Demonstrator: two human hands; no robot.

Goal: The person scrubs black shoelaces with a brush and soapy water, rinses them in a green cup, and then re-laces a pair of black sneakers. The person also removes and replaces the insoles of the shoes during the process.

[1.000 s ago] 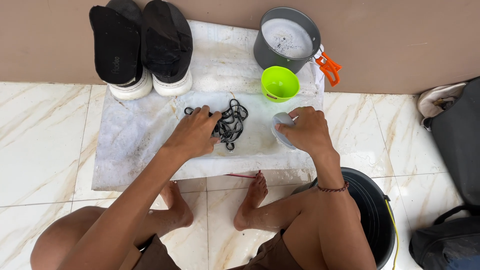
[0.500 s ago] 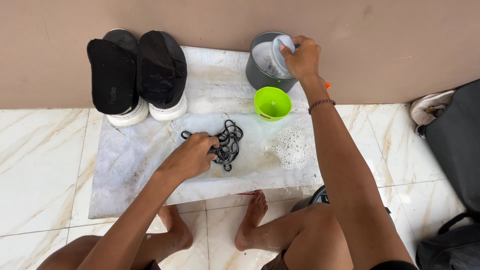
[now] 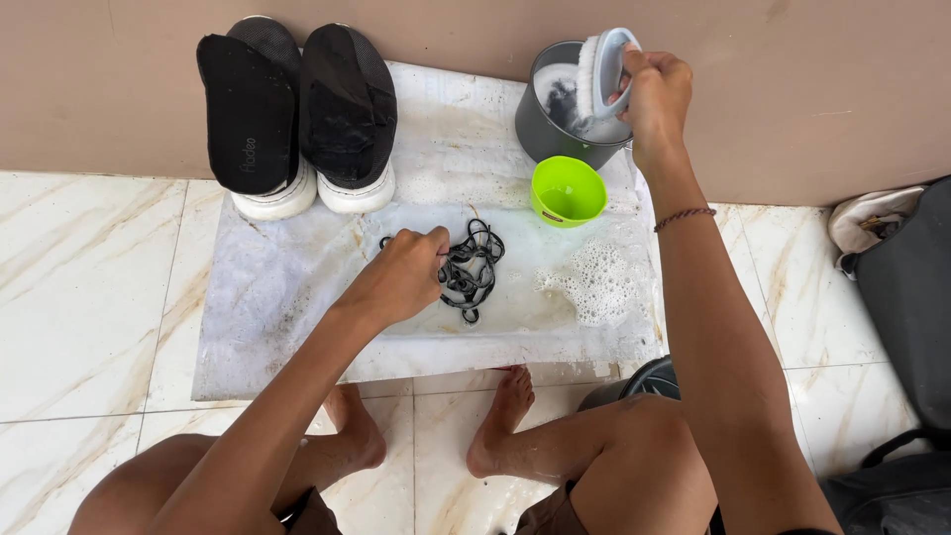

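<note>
The tangled black shoelaces point(image 3: 470, 269) were pinned under the closed left hand point(image 3: 401, 277) on the soapy white slab point(image 3: 248, 297), while the white scrub brush point(image 3: 599, 71), gripped tight in the right hand point(image 3: 654, 94), was best dipped gently in the grey pot point(image 3: 540, 124) just below it.

This looks like a home's tiled floor, used as a washing corner beside a plain brown wall point(image 3: 792, 89). Glossy cream marble-look floor tiles point(image 3: 89, 297) spread out at 9 o'clock. A wet, soapy stone slab point(image 3: 267, 297) lies against the wall, with a grey pot point(image 3: 545, 129) of sudsy water and a green cup point(image 3: 568, 190) at 1 o'clock. Dark bags point(image 3: 906, 297) slump at 3 o'clock.
</note>
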